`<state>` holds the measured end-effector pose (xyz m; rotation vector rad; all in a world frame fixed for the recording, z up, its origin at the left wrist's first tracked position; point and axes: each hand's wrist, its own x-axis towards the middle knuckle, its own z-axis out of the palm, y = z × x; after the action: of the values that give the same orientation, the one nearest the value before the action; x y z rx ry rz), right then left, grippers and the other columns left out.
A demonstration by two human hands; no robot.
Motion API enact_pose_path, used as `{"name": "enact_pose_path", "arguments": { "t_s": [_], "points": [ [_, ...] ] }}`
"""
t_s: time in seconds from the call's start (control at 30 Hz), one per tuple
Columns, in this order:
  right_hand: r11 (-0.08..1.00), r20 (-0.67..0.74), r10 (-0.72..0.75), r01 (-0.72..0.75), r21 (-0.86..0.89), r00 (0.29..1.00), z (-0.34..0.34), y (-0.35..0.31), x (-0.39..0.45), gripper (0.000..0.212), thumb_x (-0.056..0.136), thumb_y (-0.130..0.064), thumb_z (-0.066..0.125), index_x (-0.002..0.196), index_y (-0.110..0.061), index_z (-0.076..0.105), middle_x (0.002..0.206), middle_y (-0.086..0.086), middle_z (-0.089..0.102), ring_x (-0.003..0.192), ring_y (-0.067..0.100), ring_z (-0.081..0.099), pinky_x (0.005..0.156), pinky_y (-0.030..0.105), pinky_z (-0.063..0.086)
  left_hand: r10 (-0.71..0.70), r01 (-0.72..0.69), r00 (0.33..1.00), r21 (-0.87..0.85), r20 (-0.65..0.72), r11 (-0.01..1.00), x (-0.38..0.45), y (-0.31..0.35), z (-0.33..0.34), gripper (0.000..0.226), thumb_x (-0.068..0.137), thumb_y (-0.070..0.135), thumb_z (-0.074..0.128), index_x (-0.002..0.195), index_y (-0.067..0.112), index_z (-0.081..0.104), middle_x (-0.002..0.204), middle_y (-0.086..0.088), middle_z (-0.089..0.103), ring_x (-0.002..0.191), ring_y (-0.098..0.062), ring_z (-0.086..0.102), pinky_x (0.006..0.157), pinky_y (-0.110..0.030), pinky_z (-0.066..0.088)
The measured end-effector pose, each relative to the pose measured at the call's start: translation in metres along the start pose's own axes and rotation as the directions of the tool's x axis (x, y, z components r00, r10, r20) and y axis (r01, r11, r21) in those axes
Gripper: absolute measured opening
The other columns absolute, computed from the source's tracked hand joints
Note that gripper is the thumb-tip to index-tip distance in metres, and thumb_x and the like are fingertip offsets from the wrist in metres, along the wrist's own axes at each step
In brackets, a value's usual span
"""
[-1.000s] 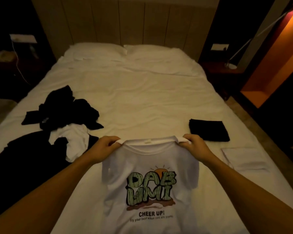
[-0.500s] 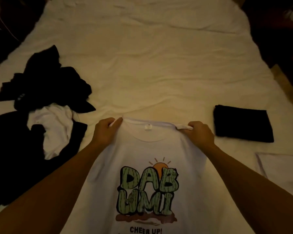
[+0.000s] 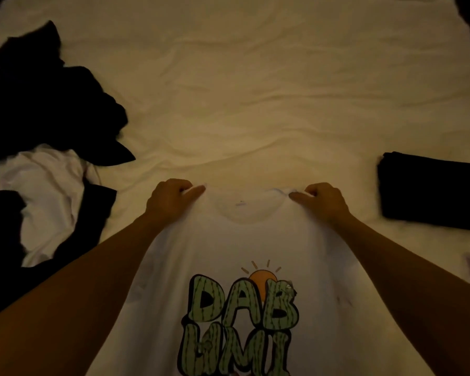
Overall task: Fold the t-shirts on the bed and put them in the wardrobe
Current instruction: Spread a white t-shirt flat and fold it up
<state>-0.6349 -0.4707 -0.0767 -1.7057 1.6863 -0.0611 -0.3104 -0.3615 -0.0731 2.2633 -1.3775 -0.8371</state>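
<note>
On the bed [image 3: 255, 90], both hands' fingers [image 3: 193, 191] pinch the white t-shirt [image 3: 242, 245] between clothes pile [image 3: 38, 158] and folded black shirt [image 3: 432, 191].

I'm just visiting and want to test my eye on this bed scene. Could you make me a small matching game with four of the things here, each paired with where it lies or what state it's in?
Things:
1. printed white t-shirt
2. folded black garment
3. pile of black clothes
4. crumpled white garment

Places or states:
A. lies neatly folded at the right
B. tangled among dark clothes at the left
C. pinched at the shoulders by left hand and right hand
D. heaped unfolded at the upper left

Pairs: 1-C, 2-A, 3-D, 4-B
</note>
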Motion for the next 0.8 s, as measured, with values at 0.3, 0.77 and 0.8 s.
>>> {"name": "enact_pose_path", "arguments": {
  "t_s": [0.3,0.77,0.8],
  "points": [
    [0.995,-0.045,0.051,-0.054,-0.083,0.998,0.034,0.017,0.011,0.044,0.092,-0.052,0.057,0.063,-0.020,0.048,0.061,0.002,0.048,0.062,0.024,0.050,0.059,0.032,0.038,-0.087,0.094,0.982,-0.039,0.167,0.995,0.015,-0.015,0.009,0.055,0.086,0.060,0.062,0.075,0.007,0.069,0.075,-0.011,0.065,0.072,-0.023,0.060,0.064,-0.031,0.041],
    [0.804,-0.113,-0.593,0.578,-0.141,0.797,0.132,-0.138,-0.055,0.043,0.087,-0.039,0.053,0.116,-0.008,0.061,0.113,0.014,0.058,0.108,0.034,0.051,0.088,0.043,0.044,-0.371,0.497,0.863,-0.446,0.342,0.745,-0.071,-0.099,-0.048,0.032,0.088,0.040,0.070,0.097,0.009,0.069,0.093,-0.011,0.070,0.083,-0.022,0.065,0.074,-0.031,0.054],
    [0.800,-0.074,-0.600,0.597,-0.061,0.796,0.140,-0.154,-0.058,0.048,0.087,-0.040,0.056,0.124,-0.010,0.058,0.117,0.013,0.057,0.111,0.032,0.050,0.091,0.043,0.044,-0.386,0.521,0.848,-0.433,0.364,0.736,-0.081,-0.104,-0.049,0.037,0.085,0.043,0.072,0.099,0.008,0.069,0.092,-0.009,0.070,0.080,-0.019,0.065,0.071,-0.029,0.053]
  ]
}}
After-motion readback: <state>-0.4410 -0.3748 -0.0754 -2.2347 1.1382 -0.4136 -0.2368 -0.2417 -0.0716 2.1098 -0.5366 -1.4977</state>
